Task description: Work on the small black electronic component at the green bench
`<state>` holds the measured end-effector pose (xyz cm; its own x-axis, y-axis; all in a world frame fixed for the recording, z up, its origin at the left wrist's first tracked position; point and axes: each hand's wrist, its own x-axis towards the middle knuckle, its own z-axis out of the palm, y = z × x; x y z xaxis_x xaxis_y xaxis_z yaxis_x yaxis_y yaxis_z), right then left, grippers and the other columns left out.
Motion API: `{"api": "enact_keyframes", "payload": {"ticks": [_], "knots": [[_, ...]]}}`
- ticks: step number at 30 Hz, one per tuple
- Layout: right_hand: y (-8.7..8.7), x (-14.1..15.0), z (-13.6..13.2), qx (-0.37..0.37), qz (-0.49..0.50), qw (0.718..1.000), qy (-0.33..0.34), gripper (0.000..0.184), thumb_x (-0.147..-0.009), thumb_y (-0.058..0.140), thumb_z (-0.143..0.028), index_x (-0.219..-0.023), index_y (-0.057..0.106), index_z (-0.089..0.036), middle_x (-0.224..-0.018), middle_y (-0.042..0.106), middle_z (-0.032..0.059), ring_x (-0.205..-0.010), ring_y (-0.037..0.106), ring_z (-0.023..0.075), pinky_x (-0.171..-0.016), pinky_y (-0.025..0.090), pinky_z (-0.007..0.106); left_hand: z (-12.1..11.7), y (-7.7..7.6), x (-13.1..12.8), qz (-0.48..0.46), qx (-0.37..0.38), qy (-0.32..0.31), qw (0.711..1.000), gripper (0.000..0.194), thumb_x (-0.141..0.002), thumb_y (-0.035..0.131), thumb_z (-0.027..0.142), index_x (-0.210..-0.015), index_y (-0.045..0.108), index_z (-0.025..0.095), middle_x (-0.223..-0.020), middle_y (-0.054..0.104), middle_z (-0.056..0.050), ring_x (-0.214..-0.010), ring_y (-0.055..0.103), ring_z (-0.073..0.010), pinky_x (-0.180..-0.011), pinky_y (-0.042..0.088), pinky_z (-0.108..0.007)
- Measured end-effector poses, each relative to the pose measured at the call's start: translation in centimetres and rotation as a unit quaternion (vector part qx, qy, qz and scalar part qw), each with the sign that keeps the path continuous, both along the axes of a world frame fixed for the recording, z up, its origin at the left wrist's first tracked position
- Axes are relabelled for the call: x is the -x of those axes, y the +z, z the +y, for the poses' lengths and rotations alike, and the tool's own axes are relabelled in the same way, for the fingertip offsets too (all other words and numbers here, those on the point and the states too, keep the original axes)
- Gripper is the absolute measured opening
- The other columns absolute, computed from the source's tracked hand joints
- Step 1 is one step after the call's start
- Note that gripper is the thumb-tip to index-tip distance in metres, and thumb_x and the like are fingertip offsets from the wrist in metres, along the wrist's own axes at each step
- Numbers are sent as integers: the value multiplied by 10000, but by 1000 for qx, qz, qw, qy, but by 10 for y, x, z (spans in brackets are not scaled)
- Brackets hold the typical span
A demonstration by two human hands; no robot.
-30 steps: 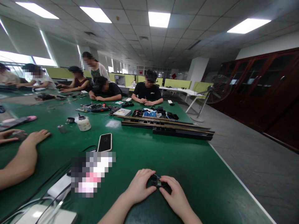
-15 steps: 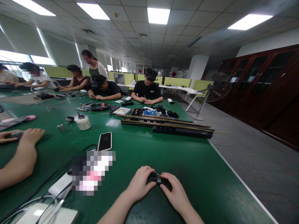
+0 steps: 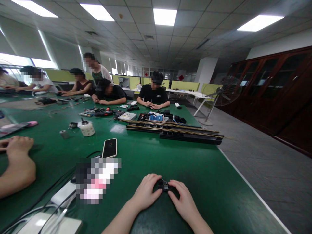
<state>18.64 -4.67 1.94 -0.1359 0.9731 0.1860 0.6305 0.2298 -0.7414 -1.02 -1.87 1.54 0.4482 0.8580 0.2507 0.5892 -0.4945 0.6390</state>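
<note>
A small black device with a grey patch in its middle lies low over the green table, between my two hands. My left hand grips its left end with thumb and fingers. On the opposite end, the thumb and fingers of my right hand close around it. Both forearms come up from the bottom edge of the view. My fingers cover the device's ends, and its exact kind is too small to make out.
A phone, a power strip with cables and a white box lie to my left. Beyond them stands a jar. Black rails with thin rods lie ahead. A co-worker's arm rests at far left.
My hands stay on the black device, with only slight finger shifts. At far left the co-worker's hand has drawn further left and inward.
</note>
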Motion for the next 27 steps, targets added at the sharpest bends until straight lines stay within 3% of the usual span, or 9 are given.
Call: {"api": "enact_keyframes", "payload": {"ticks": [27], "knots": [[-1, -2, 0, 0, 2, 1000, -2, 221, -785, 545, -280, -974, 651, -237, -1084, 648, 72, -1066, 556, 236, -961, 408, 403, 1, 1, -2, 5, -5, 3, 1000, 364, -781, 582, 211, -1141, 526, 221, -1101, 572, -58, -1027, 506, -226, -911, 402, -359]]}}
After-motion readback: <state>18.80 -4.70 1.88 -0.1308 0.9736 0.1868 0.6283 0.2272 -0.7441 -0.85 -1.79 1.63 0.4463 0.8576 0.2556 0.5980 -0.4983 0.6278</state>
